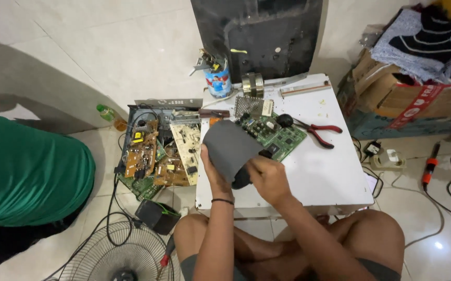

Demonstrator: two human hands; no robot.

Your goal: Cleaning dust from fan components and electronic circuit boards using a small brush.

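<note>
My left hand [213, 169] and my right hand [267, 176] together hold a dark grey sheet [227, 147], curved like stiff paper, above the near left part of a small white table [323, 171]. A black object [241, 179] shows under the sheet between my hands. Just behind the sheet a green circuit board [278, 136] lies on the table, with a perforated metal shield [250, 106] beyond it.
Red-handled pliers [321, 132] lie right of the board. A can of tools [218, 79] and a black panel [259, 36] stand at the back. Several bare circuit boards [159, 152] sit on the floor left. A person in green [27, 166], a fan grille [116, 255] and cardboard boxes [408, 99] surround the table.
</note>
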